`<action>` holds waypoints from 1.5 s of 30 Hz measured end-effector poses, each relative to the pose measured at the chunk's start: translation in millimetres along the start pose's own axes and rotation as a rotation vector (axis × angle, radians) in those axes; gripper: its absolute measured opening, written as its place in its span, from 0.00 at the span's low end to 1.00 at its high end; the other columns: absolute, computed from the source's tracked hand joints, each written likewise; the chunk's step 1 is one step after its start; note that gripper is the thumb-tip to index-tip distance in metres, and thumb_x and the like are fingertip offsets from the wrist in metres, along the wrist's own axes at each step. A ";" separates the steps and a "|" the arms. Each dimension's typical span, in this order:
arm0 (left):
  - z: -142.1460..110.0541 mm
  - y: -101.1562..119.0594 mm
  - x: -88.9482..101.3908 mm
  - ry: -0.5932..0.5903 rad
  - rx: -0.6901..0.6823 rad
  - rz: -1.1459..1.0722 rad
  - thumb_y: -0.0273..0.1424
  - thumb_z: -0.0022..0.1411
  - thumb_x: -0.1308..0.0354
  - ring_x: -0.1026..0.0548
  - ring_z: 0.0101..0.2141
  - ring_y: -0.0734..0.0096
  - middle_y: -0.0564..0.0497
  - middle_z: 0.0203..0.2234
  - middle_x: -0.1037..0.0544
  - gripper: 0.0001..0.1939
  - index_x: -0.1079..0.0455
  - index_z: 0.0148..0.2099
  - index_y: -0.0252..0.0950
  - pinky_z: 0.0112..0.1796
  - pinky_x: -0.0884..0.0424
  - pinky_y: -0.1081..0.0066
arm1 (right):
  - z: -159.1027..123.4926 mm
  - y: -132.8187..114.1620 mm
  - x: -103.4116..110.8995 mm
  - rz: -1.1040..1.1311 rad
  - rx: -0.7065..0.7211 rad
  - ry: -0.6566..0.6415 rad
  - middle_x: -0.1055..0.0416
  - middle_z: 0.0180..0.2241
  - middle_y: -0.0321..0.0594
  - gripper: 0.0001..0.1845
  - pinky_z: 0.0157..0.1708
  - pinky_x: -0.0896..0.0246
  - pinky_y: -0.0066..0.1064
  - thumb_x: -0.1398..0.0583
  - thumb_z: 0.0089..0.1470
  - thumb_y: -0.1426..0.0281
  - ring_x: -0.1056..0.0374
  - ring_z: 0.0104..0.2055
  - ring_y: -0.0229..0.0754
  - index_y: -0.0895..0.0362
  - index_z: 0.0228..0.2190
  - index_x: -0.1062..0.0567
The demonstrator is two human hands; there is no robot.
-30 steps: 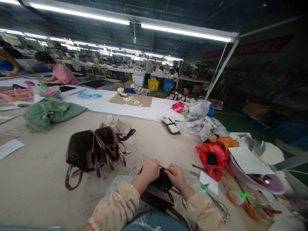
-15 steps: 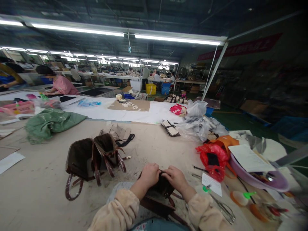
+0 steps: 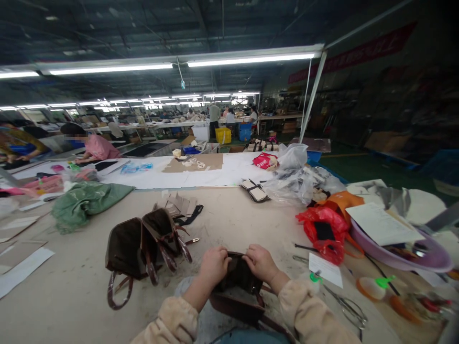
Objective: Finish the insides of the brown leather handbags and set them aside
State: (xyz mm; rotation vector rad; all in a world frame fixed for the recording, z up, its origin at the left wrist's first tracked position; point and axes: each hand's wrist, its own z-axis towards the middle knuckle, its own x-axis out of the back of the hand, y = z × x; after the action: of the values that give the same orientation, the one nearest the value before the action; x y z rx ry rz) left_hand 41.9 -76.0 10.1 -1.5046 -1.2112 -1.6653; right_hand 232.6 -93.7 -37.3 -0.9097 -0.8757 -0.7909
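Pinching the far rim of an open brown bag [image 3: 234, 308], the fingers of the left hand [image 3: 214, 268] and right hand [image 3: 264, 265] look equally near it; its body lies toward the wearer, long axis side to side, at the counter's [image 3: 222, 215] near side.

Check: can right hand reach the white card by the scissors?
Probably yes: the right hand is busy on the dark bag's rim, but the white card lies mostly uncovered to its right.

A dark brown bag [image 3: 239, 291] with reddish-brown trim is open at the top, its far rim pinched between both hands [image 3: 234, 263]; its body hangs nearer the wearer, perhaps resting on the lap.
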 end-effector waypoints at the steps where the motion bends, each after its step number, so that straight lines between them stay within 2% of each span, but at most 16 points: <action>1: 1.2 0.6 1.0 -0.007 0.022 0.017 0.33 0.59 0.52 0.30 0.39 0.69 0.50 0.36 0.26 0.10 0.31 0.33 0.37 0.42 0.39 0.69 | 0.3 0.4 0.2 0.006 -0.001 0.000 0.36 0.24 0.37 0.13 0.29 0.48 0.27 0.47 0.53 0.69 0.41 0.29 0.38 0.56 0.20 0.30; 5: 6.3 4.9 2.2 -0.012 0.082 0.083 0.34 0.61 0.55 0.29 0.36 0.69 0.49 0.32 0.27 0.12 0.33 0.33 0.35 0.36 0.38 0.71 | 0.8 1.1 1.1 0.008 -0.007 -0.007 0.37 0.23 0.37 0.13 0.28 0.48 0.27 0.47 0.53 0.69 0.41 0.29 0.38 0.56 0.19 0.30; 16: 9.0 3.8 -8.6 0.030 0.060 0.121 0.34 0.63 0.58 0.30 0.36 0.68 0.48 0.32 0.28 0.12 0.35 0.35 0.35 0.36 0.38 0.70 | 2.3 3.7 0.2 -0.044 -0.026 -0.029 0.36 0.24 0.37 0.14 0.28 0.49 0.28 0.48 0.54 0.69 0.40 0.29 0.38 0.56 0.20 0.31; 25: 5.2 1.6 -5.1 -0.009 0.021 0.108 0.34 0.63 0.57 0.30 0.37 0.69 0.48 0.34 0.29 0.12 0.35 0.35 0.35 0.36 0.38 0.71 | 2.8 4.2 -0.2 -0.082 -0.047 -0.084 0.35 0.26 0.38 0.14 0.30 0.49 0.27 0.49 0.55 0.68 0.40 0.31 0.37 0.57 0.22 0.30; 39: 14.2 2.9 -13.7 0.031 0.079 0.098 0.32 0.63 0.58 0.29 0.36 0.67 0.46 0.33 0.28 0.12 0.35 0.36 0.34 0.35 0.37 0.70 | -2.6 -3.8 3.6 -0.103 -0.093 -0.114 0.35 0.27 0.38 0.17 0.31 0.48 0.26 0.51 0.57 0.65 0.39 0.32 0.37 0.57 0.23 0.29; 45: 11.9 2.7 -11.5 0.022 0.068 0.068 0.32 0.63 0.58 0.29 0.36 0.67 0.46 0.33 0.28 0.13 0.34 0.37 0.34 0.35 0.37 0.69 | 7.5 -10.2 17.2 -0.085 -0.117 -0.274 0.31 0.28 0.38 0.22 0.32 0.47 0.26 0.53 0.57 0.56 0.36 0.32 0.37 0.54 0.28 0.26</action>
State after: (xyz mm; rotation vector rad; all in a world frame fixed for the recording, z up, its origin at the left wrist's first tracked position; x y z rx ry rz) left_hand 51.7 -68.2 -1.0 -1.4661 -1.1803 -1.5763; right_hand 229.0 -94.5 -16.2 -1.1072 -1.1226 -0.8083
